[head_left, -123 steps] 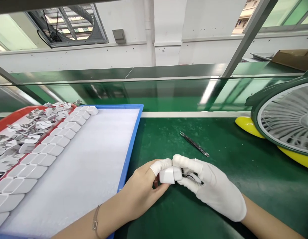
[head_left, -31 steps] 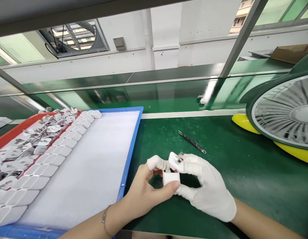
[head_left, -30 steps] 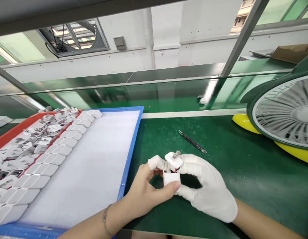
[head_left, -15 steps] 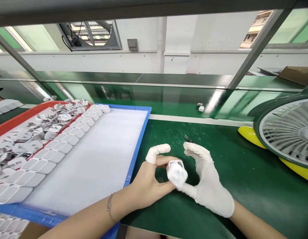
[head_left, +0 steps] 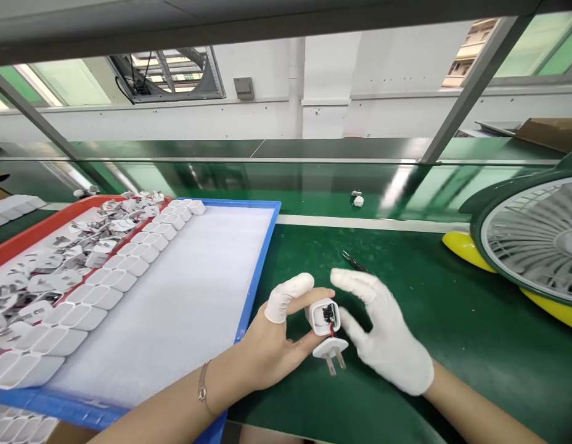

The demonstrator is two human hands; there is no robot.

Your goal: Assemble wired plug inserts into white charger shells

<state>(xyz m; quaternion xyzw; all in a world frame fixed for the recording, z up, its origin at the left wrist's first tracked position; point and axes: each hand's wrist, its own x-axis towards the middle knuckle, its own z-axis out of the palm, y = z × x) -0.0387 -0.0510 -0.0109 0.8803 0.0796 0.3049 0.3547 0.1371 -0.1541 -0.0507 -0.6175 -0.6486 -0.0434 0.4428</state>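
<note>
Swung down since the earlier frame, the plug face (head_left: 323, 349) is now seen hanging below the housing (head_left: 319, 317), no longer blurred across its mouth; the thumb of the right hand (head_left: 390, 342) is raised from the lower edge to the right side. As far as can be judged, the joining by wire is done, since a red wire (head_left: 332, 330) is run from the dark component (head_left: 328, 313) inside the housing to the plug face; the closing appears to be left, as the mouth is uncovered and the plug face unseated. Both pieces are held over the green bench (head_left: 452, 345), right of centre in the lower half of the frame; the housing is white, round-cornered and turned mouth toward the camera; the plug face is white, flat and tilted, its two metal prongs (head_left: 340, 358) pointed down the frame. By the left hand (head_left: 274, 348) the housing is gripped between thumb and fingers; the right hand is spread, with nothing seen held in it; whether its thumb touches the housing cannot be told. At the left of the frame, plug pieces (head_left: 73, 256) are heaped in the red bin (head_left: 18, 245); white cases (head_left: 114, 280) are lined up in the blue tray (head_left: 260, 266).
</note>
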